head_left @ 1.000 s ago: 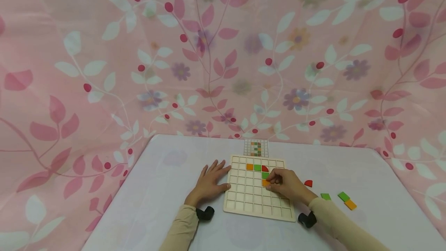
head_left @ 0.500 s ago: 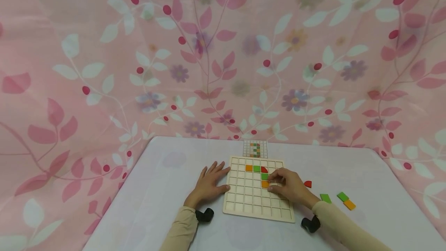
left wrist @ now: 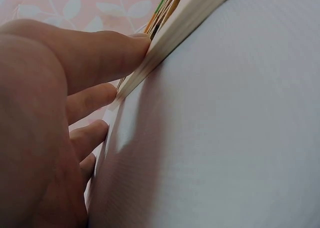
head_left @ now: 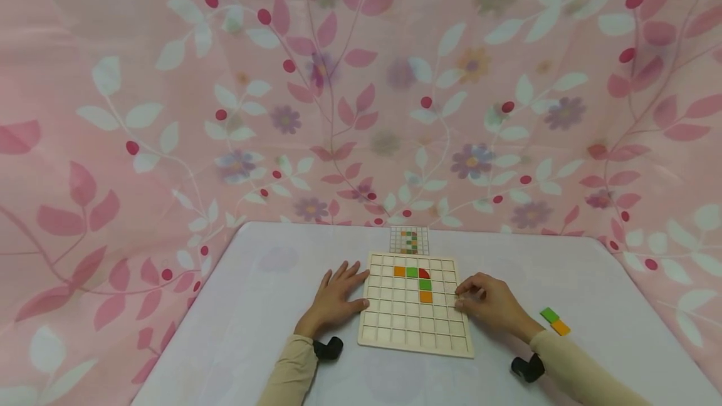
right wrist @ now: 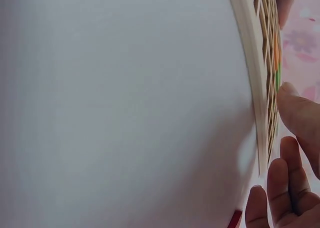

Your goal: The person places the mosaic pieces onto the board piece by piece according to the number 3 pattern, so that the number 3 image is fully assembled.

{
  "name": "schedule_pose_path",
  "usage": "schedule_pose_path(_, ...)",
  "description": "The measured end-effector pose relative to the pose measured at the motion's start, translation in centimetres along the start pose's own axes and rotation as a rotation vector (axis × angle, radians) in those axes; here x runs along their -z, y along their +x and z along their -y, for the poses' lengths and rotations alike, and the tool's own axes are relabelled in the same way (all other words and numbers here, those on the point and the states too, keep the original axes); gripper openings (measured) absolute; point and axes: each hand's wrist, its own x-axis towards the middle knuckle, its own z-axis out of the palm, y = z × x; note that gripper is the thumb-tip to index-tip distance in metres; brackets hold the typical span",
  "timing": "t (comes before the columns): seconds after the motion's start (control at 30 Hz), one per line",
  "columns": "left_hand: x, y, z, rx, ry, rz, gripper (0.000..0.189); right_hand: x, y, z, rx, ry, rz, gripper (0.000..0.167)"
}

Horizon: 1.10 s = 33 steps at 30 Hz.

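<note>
A pale wooden grid board (head_left: pixel 389 321) lies on the table. In its upper cells sit an orange tile (head_left: pixel 399 271), a green tile (head_left: pixel 412 272) and a red quarter-round tile (head_left: pixel 423 274), with another green tile (head_left: pixel 425 285) and orange tile (head_left: pixel 426 297) below the red one. My left hand (head_left: pixel 337 298) has its fingers spread, thumb (left wrist: pixel 107 55) and forefinger touching the board's left edge. At the right edge, my right hand (head_left: pixel 492 304) has loosely bent fingers; the right wrist view shows thumb and fingers apart, holding nothing. A red piece (right wrist: pixel 235 219) lies below those fingers.
Right of my right hand, a loose green tile (head_left: pixel 549 314) and orange tile (head_left: pixel 561 327) touch at a corner on the white table (head_left: pixel 271 299). Behind the board lies a printed pattern card (head_left: pixel 409 240). A pink floral cloth (head_left: pixel 361 111) hangs behind the table.
My right hand has left the lower orange tile, which stays in its cell, and moved right to the board's edge. It now covers the loose red and green pieces. The left hand stays put.
</note>
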Motion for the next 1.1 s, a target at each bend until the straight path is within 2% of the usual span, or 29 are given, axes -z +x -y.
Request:
schedule_pose_path(0.23,0.1,0.1,0.2,-0.018,-0.008,-0.007,0.068,1.8,-1.5,-1.3,-0.007,-0.047,-0.038,0.023)
schedule_pose_path(0.43,0.1,0.0,0.2,-0.009,-0.013,-0.007,0.068,2.3,-2.8,-2.4,0.017,-0.076,-0.086,0.025)
schedule_pose_path(0.63,-0.1,0.0,0.2,-0.018,-0.027,-0.005,0.068,3.0,-3.8,-3.7,-0.002,-0.148,-0.143,0.032)
schedule_pose_path(0.83,-0.1,0.0,0.3,-0.02,-0.021,-0.005,0.067,4.0,-4.4,-4.2,-0.067,-0.195,-0.081,0.04)
schedule_pose_path(1.1,0.1,0.0,0.1,-0.023,-0.022,-0.005,0.067,4.8,-5.0,-4.0,-0.13,-0.175,0.011,0.042)
